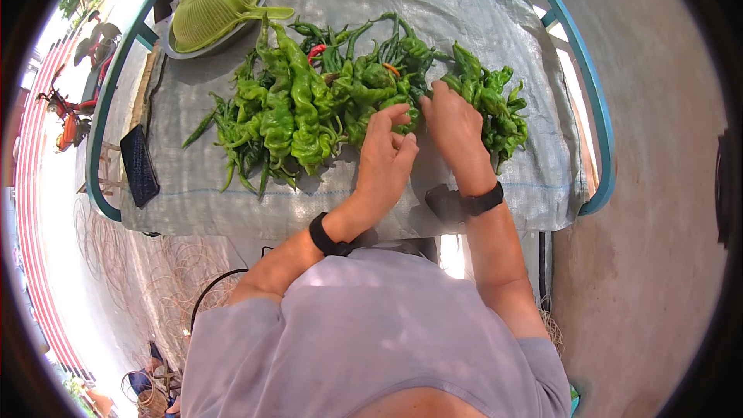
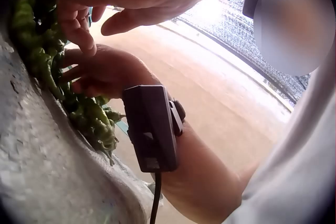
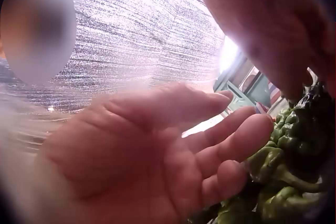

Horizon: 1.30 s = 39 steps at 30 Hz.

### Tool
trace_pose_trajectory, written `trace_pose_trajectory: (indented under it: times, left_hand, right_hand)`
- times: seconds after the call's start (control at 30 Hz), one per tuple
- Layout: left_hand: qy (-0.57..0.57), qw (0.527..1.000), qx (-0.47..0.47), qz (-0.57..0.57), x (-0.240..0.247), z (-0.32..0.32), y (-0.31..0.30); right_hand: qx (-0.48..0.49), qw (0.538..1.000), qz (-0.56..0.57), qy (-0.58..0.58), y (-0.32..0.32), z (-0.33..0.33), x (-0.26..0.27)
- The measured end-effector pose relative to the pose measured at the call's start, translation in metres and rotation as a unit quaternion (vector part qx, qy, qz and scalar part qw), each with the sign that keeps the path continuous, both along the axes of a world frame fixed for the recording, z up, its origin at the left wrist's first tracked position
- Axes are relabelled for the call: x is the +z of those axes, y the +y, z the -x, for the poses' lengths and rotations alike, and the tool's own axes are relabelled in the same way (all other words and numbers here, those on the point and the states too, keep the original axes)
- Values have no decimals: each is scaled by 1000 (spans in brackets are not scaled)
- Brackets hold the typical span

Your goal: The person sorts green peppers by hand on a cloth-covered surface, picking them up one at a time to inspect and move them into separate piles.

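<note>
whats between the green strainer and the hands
The heap of green peppers, with a red one among them, fills the stretch from the strainer to the left hand and right hand. The head view shows it.

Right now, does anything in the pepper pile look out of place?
Yes. One red pepper lies among the green peppers near the pile's far edge, and an orange pepper shows further right, beyond the left hand. Both stand out by colour. Nothing looks spilled or damaged.
</note>
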<state>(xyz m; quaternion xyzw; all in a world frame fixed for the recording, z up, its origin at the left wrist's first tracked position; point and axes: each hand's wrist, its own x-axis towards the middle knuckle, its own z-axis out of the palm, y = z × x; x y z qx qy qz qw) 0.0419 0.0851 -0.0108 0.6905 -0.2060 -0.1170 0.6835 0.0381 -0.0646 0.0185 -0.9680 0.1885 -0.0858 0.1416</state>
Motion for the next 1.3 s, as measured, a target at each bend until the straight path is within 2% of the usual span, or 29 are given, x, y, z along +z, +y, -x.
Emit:
trace_pose_trajectory:
  times: [0.07,0.27,0.37,0.47,0.57,0.67,0.73,0.8,0.87,0.97,1.03,1.13,1.3]
  left_hand:
    - [18,1000,-10,-2,0,1,2]
    - [42,999,-17,4,-2,2,3]
    - [39,999,-27,-5,-3,1,4]
    - [40,999,-27,-8,1,2,4]
    - [19,1000,-10,-2,3,1,3]
    - [-30,1000,8,-1,7,1,3]
    - [-50,999,1,-13,16,1,3]
    - [-13,998,-36,-49,25,0,4]
    - [11,996,-63,-56,22,-1,3]
    - [55,995,-78,6,6,0,-1]
    - [116,986,-82,83,5,1,-4]
    - [133,984,-85,84,13,3,-4]
    - [142,977,-156,-9,14,7,-13]
  right_hand:
    - [-20,996,-10,82,-2,-15,-1]
    - [-23,997,-27,68,-14,-23,-8]
    - [-70,992,-60,89,-9,-22,7]
    - [-85,995,-19,53,-1,-16,15]
    - [-69,993,0,-93,2,-2,17]
    - [-70,992,-71,-74,12,18,49]
    - [-50,991,-103,-62,13,28,49]
    - [-20,986,-155,-59,10,36,45]
    - [18,972,-228,-61,3,45,32]
    - [-3,887,-454,-79,2,60,32]
    - [-28,859,-495,-129,3,69,37]
    - [-67,830,-517,-199,-1,79,38]
    - [-118,797,-532,-261,-6,90,35]
